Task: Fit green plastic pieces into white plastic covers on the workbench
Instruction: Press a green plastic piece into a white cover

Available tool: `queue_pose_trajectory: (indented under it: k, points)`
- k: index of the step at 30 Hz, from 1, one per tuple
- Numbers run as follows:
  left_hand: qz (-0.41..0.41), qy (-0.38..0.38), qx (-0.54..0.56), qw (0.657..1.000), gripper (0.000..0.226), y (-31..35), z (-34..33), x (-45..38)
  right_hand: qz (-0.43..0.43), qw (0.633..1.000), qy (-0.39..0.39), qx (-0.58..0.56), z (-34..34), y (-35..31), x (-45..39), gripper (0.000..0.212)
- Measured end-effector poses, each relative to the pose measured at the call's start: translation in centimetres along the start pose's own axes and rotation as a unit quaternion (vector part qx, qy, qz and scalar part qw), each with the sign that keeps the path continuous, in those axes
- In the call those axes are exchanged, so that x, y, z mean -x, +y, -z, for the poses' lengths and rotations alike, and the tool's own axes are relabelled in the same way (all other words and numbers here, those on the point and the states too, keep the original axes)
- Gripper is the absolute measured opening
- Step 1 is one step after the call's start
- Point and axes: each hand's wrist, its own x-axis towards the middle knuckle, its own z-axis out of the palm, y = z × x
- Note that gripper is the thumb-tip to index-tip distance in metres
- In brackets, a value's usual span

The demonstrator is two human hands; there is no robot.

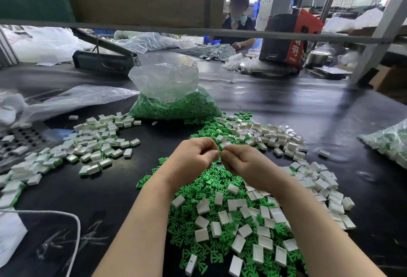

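My left hand [193,157] and my right hand [240,162] meet fingertip to fingertip above a heap of loose green plastic pieces [211,182]. Both have curled fingers pinching a small white cover [218,154] between them; only a sliver of it shows. Empty white covers [264,217] lie scattered over the green heap and to its right. A spread of covers with green fitted inside [97,144] lies to the left on the black workbench [308,111]. A clear bag of green pieces [174,102] stands behind the heap.
A perforated metal tray [19,142] sits at the left edge, a bag of covers [392,142] at the right edge. A white cable [74,228] loops at the lower left. Another person [237,19] works across the bench beside a red-and-black box [290,36].
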Motion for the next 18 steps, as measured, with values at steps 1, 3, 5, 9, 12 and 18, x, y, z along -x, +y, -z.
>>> queue_pose_trajectory:
  k: [1,3,5,9,12,18]
  points:
    - [0.0,0.004,-0.004,1.0,0.017,0.0,-0.1,0.0,0.001,1.0,0.0,0.005,-0.1,-0.1,-0.1,0.031]
    - [-0.001,0.013,-0.013,1.0,0.018,0.0,-0.2,0.0,0.003,1.0,-0.005,0.03,-0.1,-0.4,-0.1,0.029]
    - [-0.006,0.021,-0.017,1.0,0.018,0.0,-0.2,0.0,-0.003,0.999,-0.012,0.036,-0.1,-0.4,0.0,0.026]
    - [-0.011,0.009,0.017,1.0,0.012,-0.1,0.2,0.1,-0.011,1.0,-0.013,-0.026,0.3,0.0,0.1,0.029]
    - [-0.017,0.013,0.065,0.998,0.011,0.2,0.2,0.2,0.001,0.991,-0.022,-0.13,0.6,0.3,0.3,0.037]
    - [-0.047,0.057,0.145,0.987,0.009,1.1,0.3,0.1,-0.056,0.921,-0.086,-0.376,0.7,0.6,0.5,0.037]
